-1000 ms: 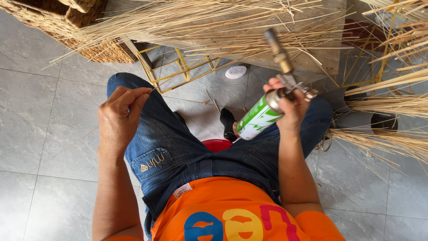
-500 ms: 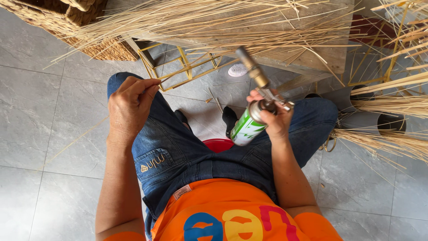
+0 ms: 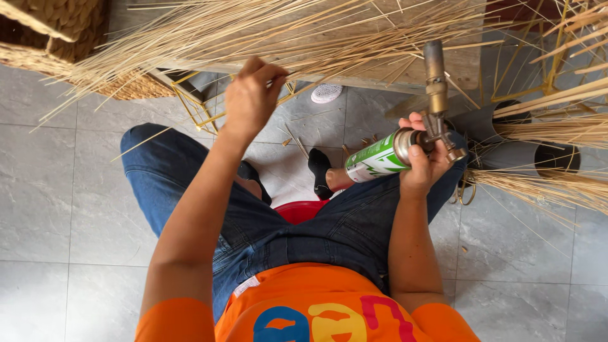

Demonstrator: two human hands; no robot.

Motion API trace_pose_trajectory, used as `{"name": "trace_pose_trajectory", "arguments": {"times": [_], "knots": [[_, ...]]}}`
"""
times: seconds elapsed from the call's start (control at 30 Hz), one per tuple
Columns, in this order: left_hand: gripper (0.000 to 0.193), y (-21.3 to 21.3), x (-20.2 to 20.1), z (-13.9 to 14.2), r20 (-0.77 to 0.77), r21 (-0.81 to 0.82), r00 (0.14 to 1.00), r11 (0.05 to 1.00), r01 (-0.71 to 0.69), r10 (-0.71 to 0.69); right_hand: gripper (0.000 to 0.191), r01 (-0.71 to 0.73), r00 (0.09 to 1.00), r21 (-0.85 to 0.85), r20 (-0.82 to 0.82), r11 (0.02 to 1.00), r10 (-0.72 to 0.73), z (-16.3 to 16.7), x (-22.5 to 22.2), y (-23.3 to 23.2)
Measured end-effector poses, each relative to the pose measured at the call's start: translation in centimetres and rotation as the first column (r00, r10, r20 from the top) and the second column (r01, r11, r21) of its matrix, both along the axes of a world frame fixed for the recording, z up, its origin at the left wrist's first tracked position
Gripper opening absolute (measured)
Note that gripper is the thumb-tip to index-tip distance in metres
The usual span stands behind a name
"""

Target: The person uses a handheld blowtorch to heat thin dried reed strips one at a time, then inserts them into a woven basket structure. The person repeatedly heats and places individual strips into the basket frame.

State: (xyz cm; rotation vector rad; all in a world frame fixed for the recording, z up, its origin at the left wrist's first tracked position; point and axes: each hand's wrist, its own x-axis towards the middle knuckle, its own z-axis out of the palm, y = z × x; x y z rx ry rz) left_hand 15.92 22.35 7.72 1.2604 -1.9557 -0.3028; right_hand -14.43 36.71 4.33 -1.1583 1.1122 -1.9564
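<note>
My left hand [image 3: 251,100] is raised from my knee and pinches thin straw strands [image 3: 285,38] that hang from the woven piece in front of me. My right hand [image 3: 423,158] grips a gas torch [image 3: 405,136]: a green and white canister with a brass nozzle pointing up toward the straw. I sit on a low red stool [image 3: 297,211], in blue jeans and an orange shirt, with black socks on my feet.
A woven basket [image 3: 57,38] stands at the top left. A yellow wire frame [image 3: 196,107] lies on the grey tiled floor under the straw. More straw bundles [image 3: 551,183] and dark tubes [image 3: 557,158] sit at the right. A small white round drain cover [image 3: 327,93] lies ahead.
My left hand rose from my thigh up to the straw strands. My right hand swung the torch from tilted to nozzle upright and moved slightly right.
</note>
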Motion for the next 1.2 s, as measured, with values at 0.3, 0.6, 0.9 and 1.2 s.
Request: {"name": "trace_pose_trajectory", "arguments": {"times": [0.3, 0.6, 0.9, 1.2], "knots": [[0.005, -8.9, -11.4, -7.1, 0.124, -0.12, 0.992, 0.992, 0.038, -0.023, 0.039, -0.035, 0.999, -0.009, -0.01, 0.999, 0.035, -0.7, 0.9, -0.4], [0.01, -14.5, -11.0, -12.4, 0.354, -0.175, 0.907, 0.969, -0.176, 0.229, 0.04, -0.041, 0.996, 0.065, 0.076, 0.997, 0.036, -1.0, 0.6, -0.8], [0.013, -15.7, -7.0, -11.2, 0.385, -0.016, 0.891, 0.967, -0.253, 0.24, 0.037, -0.076, 0.994, 0.064, 0.081, 0.995, 0.071, -1.2, 0.4, -1.6], [0.015, -16.6, -6.7, -12.1, 0.474, -0.032, 0.848, 0.967, -0.254, 0.239, 0.037, -0.098, 0.993, 0.066, 0.067, 0.993, 0.094, -1.4, 0.5, -2.1]]}}
